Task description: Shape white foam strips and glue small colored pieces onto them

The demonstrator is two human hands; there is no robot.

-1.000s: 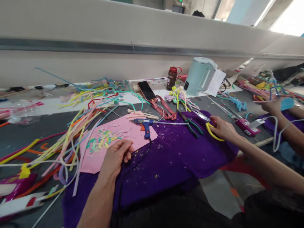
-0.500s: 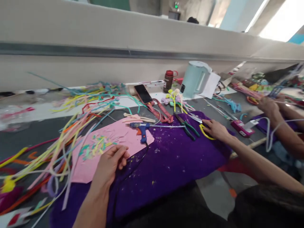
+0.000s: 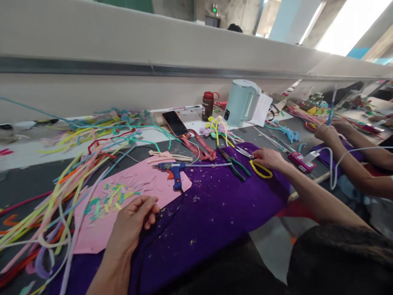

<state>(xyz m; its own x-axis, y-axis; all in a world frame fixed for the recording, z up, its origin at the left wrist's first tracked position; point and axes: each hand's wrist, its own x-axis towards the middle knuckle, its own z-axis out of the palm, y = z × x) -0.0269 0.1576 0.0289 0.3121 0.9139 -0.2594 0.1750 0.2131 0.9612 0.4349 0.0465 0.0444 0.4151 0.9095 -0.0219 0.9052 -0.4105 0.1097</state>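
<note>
My left hand [image 3: 139, 213] hovers over the near edge of a pink sheet [image 3: 101, 229]. Its thumb and fingers are pinched together; whatever they may hold is too small to make out. On the purple cloth [image 3: 208, 205], my right hand [image 3: 270, 159] has its fingers closed at the upper handle of yellow-handled scissors [image 3: 260, 171], whose blades point left. Green-handled pliers [image 3: 238, 167] lie just left of the scissors. A blue glue gun [image 3: 175, 172] with a clear glue stick rests on the pink sheet, beside small cut bits of pipe cleaner [image 3: 113, 196].
Long pipe cleaners [image 3: 61, 196] spread across the left side. Behind lie a phone [image 3: 175, 123] with a red strap, a pipe-cleaner bunch [image 3: 219, 129], a brown bottle [image 3: 208, 107] and a blue kettle [image 3: 241, 102]. A power strip [image 3: 301, 162] and another person's hands [image 3: 327, 133] are at right.
The view has swung to the right, so things appear farther left. My right hand has shifted slightly off the yellow handles, showing more of the scissors. My left hand keeps its pinched pose.
</note>
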